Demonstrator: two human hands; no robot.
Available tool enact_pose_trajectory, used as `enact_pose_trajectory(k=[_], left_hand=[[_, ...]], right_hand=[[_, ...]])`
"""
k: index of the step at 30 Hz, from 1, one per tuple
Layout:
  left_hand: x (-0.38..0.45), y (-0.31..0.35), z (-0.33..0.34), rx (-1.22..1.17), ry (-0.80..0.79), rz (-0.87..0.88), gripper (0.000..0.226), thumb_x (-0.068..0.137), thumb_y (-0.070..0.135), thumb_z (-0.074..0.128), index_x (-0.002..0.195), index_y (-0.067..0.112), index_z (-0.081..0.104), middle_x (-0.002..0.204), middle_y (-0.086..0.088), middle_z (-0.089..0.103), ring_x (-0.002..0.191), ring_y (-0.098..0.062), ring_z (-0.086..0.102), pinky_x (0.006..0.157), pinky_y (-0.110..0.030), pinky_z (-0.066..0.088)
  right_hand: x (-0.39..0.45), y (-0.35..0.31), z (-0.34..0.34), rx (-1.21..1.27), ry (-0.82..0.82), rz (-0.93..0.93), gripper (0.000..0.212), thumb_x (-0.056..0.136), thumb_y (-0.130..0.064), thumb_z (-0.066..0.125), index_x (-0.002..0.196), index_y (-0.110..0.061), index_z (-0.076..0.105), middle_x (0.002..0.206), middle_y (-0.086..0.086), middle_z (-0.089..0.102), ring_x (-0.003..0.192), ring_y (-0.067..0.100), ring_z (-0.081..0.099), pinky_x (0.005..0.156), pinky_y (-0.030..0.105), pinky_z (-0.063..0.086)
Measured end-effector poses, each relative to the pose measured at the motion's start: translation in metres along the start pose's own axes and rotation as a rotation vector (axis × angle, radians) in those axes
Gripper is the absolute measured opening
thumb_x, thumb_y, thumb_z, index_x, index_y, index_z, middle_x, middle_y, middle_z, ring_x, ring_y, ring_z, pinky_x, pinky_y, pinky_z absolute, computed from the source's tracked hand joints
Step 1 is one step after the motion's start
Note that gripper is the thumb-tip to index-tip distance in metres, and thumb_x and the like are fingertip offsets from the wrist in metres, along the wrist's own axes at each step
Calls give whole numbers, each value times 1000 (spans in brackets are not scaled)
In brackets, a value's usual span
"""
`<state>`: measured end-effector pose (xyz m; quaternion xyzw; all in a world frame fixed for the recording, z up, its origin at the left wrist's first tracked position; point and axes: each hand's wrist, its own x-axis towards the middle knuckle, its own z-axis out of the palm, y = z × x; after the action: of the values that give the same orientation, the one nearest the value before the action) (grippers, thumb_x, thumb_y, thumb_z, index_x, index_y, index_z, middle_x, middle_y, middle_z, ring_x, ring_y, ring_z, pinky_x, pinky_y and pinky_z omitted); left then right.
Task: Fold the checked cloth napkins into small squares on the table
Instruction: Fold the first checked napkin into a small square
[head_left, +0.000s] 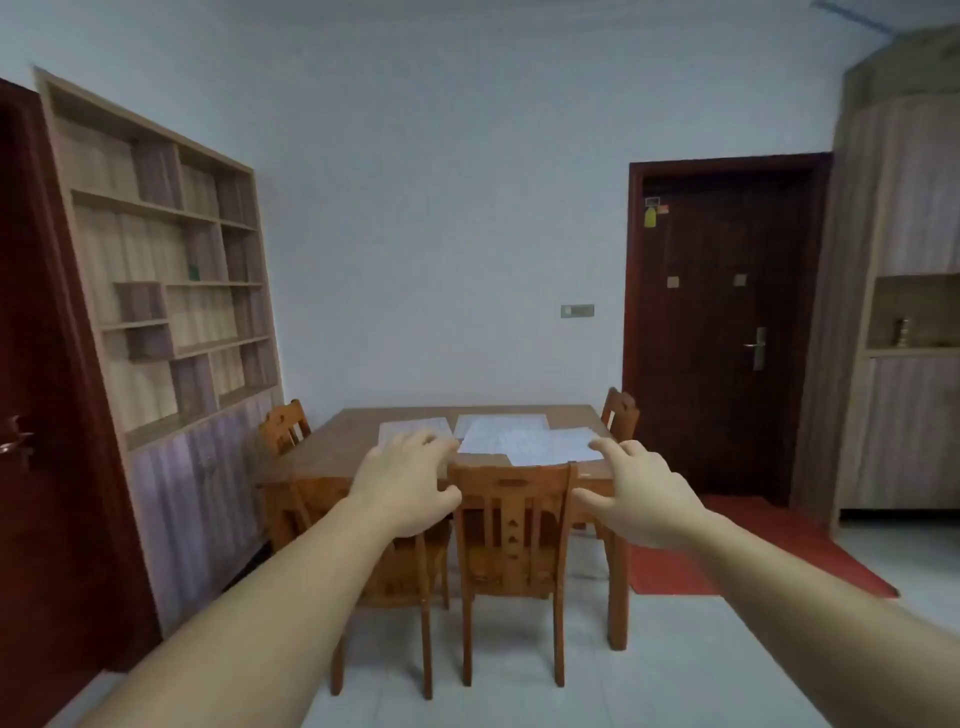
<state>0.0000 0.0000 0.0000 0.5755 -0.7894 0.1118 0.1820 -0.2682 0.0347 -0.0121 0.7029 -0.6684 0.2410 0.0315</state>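
Pale checked cloth napkins (524, 439) lie spread flat and overlapping on a wooden table (332, 441) across the room; one more napkin (410, 427) lies apart at the left. Both arms are stretched forward in the air, well short of the table. My left hand (408, 483) is palm down with fingers apart, holding nothing. My right hand (641, 493) is likewise spread and empty. From here the hands overlap the table's near edge in the picture but touch nothing.
A wooden chair (511, 540) stands at the table's near side, with another chair (395, 566) beside it, one at the left (284, 423) and one at the right (621, 413). A bookshelf (166, 270) lines the left wall. A dark door (722, 322) and red mat (727, 551) are right.
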Motion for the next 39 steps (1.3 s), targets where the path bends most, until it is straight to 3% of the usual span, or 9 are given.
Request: enact_pose_trajectory(k=[9, 17, 22, 26, 31, 39], left_hand=[[95, 31, 117, -97, -132, 11, 59, 83, 50, 52, 140, 37, 39, 145, 8, 42, 133, -18, 38, 103, -42, 40], [233, 53, 229, -227, -201, 12, 59, 84, 50, 54, 140, 38, 38, 147, 6, 41, 134, -19, 37, 104, -43, 39], [320, 68, 282, -323, -235, -75, 56, 85, 50, 52, 139, 37, 40, 146, 7, 41, 132, -19, 40, 103, -43, 43], [369, 107, 330, -269, -314, 0, 56, 87, 53, 53, 139, 38, 40, 146, 8, 42, 131, -18, 40, 102, -41, 42], [448, 143, 377, -221, -297, 81, 55, 87, 53, 50, 139, 39, 40, 143, 10, 43, 129, -17, 40, 102, -40, 39], [581, 203, 419, -135, -322, 49, 56, 88, 49, 46, 141, 34, 38, 146, 8, 39, 131, -18, 37, 101, -40, 40]], right_hand=[[57, 94, 74, -7, -143, 142, 72, 83, -63, 51, 145, -33, 27, 147, -1, 37, 128, 24, 43, 100, 44, 42], [182, 192, 115, -93, -230, 262, 69, 85, -60, 53, 143, -32, 30, 145, 1, 37, 125, 25, 45, 100, 45, 43], [255, 236, 131, -108, -184, 265, 68, 86, -62, 50, 144, -33, 28, 145, 1, 37, 125, 25, 44, 98, 44, 42], [302, 284, 155, -68, -166, 278, 66, 85, -62, 50, 142, -33, 31, 143, 1, 39, 125, 27, 44, 96, 45, 41], [374, 361, 193, 18, -188, 259, 66, 84, -61, 51, 140, -33, 33, 140, 1, 41, 123, 27, 46, 95, 44, 44], [508, 486, 210, 72, -260, 247, 70, 85, -60, 51, 144, -30, 30, 143, 5, 39, 124, 30, 45, 96, 44, 45]])
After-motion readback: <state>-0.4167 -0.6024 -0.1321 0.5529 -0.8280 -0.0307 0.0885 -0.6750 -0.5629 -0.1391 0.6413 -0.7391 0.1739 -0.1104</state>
